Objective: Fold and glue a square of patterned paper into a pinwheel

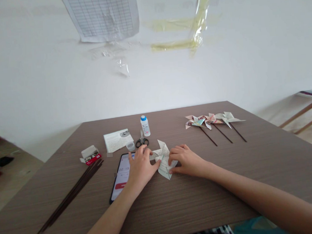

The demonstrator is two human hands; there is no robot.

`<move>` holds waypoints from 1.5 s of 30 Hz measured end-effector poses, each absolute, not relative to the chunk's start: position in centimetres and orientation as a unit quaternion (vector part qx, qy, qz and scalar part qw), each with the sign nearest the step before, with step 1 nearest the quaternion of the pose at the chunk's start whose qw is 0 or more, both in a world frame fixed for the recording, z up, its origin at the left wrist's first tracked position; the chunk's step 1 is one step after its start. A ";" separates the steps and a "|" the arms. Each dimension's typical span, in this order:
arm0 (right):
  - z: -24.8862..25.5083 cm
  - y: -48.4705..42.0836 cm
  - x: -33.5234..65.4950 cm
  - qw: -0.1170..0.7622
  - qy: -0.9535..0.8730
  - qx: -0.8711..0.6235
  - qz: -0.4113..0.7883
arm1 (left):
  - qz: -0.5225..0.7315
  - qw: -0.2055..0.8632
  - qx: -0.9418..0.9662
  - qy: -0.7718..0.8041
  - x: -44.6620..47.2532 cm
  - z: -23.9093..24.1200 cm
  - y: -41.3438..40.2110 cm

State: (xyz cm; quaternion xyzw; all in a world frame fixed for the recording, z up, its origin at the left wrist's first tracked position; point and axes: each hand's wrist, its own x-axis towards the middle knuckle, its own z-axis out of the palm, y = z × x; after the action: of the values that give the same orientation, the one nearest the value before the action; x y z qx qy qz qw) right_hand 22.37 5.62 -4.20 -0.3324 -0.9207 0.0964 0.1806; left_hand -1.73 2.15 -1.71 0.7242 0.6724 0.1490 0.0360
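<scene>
A folded paper pinwheel [164, 160] lies flat on the brown table [217, 187] in front of me. My left hand [142, 166] presses on its left side, fingers together, thumb against the paper. My right hand [184, 160] rests on its right side with fingers curled onto the paper. Both hands pinch the folded flaps toward the middle. Part of the pinwheel is hidden under my fingers.
A phone [121, 175] showing a timer lies under my left wrist. Dark sticks [73, 194], a small red-and-white box [90, 155], a paper stack [118, 140], a tape roll [130, 146], scissors [142, 141] and a glue bottle [145, 125] lie left. Three finished pinwheels [212, 122] lie far right.
</scene>
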 end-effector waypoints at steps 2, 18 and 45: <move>-4.4 5.7 22.4 0.188 -0.925 -0.318 0.090 | 0.151 0.031 0.726 0.670 -1.8 -1.8 2.2; -3.5 6.3 23.5 0.192 -0.937 -0.254 0.144 | 0.147 0.023 0.728 0.669 -1.8 -1.8 2.0; -6.6 6.5 20.7 0.284 -0.870 -0.389 0.110 | 0.193 0.047 0.771 0.605 -2.0 -2.9 2.7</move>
State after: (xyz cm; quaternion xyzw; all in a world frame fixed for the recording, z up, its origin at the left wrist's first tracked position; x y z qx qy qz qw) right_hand 20.73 6.51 -6.56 -0.3890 -0.8695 0.1101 0.2837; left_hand -2.04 2.70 -2.90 0.7711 0.6048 0.1934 0.0466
